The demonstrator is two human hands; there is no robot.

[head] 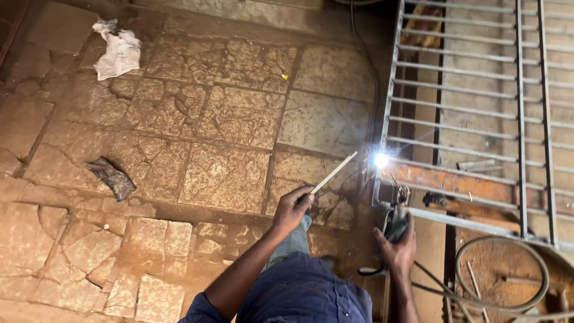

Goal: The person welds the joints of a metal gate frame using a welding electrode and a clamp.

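1. Left hand [293,209] was closed around the lower end of a thin pale metal welding rod [335,172], which slanted up and to the right over the cracked brown stone floor [227,119].
2. Right hand [397,245] gripped a dark electrode holder [396,220] — a bright white arc [380,160] burned at the left edge of the grey barred steel gate frame [472,107].
3. A black cable [430,281] trailed from the holder.
4. White crumpled rag [118,52] lay near the floor's top left corner; dark rag [110,177] towards its left edge — well apart.
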